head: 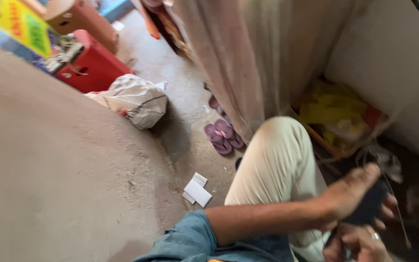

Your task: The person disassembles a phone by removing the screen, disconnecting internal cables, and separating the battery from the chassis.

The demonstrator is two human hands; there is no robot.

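Beside the bent knee (277, 160), purple sandals (223, 136), white cards (197, 190), crumpled bag (136, 99).

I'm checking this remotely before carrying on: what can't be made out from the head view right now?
- Dark object: motion-blurred and wrapped by the left hand; its kind can't be told.
- Right hand: cut off by the bottom edge; its grip is unclear.
- Thin cord: blurred, ends lost in shadow.
- Yellow items in the box: blurred, partly behind the curtain.
- White cards on the floor: too small to read.
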